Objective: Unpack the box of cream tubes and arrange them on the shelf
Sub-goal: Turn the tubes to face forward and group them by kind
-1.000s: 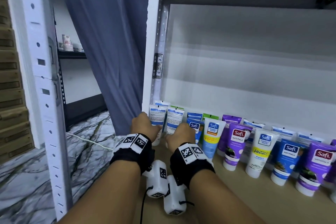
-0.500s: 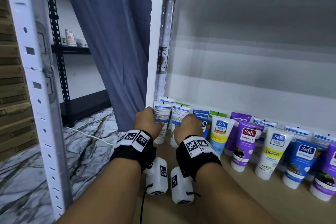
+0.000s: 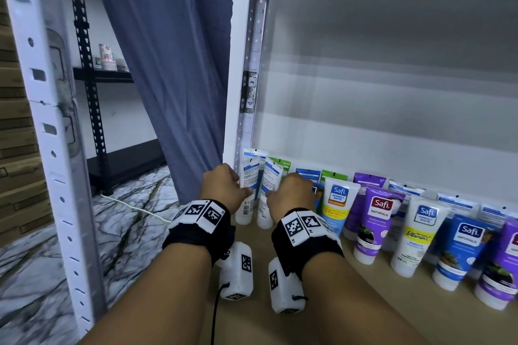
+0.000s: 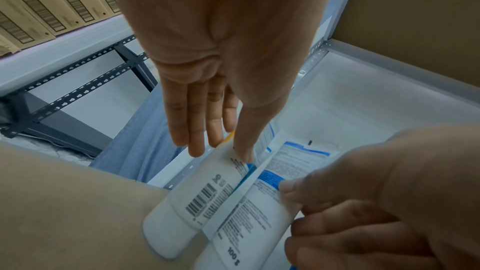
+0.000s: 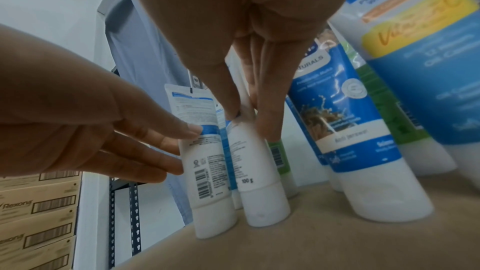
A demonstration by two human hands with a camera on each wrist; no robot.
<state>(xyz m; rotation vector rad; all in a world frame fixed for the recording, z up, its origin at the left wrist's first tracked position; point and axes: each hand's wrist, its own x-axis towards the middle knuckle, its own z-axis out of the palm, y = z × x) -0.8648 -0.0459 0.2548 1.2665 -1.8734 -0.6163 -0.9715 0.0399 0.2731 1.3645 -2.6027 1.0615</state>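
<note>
Two white cream tubes stand cap-down at the left end of the brown shelf board (image 3: 336, 302), their printed backs toward me. My left hand (image 3: 244, 190) holds the left tube (image 3: 246, 210) between thumb and nearly straight fingers, as the left wrist view shows with the left hand (image 4: 221, 151) on the left tube (image 4: 197, 198). My right hand (image 3: 272, 193) pinches the right tube (image 3: 265, 213) near its middle; in the right wrist view the right hand (image 5: 244, 118) pinches the right tube (image 5: 252, 161). A two-deep row of Safi tubes (image 3: 337, 204) runs to the right.
A grey curtain (image 3: 168, 64) hangs just left of the shelf's rear post (image 3: 246, 64). A white perforated upright (image 3: 47, 120) stands at the near left, over marble floor (image 3: 126, 232). Cardboard cartons (image 5: 39, 202) are stacked at the left. Bare board lies in front of the tubes.
Both hands stay on the same two white tubes at the shelf's left end. The head view has shifted a little; the tubes and the row have not visibly moved.
</note>
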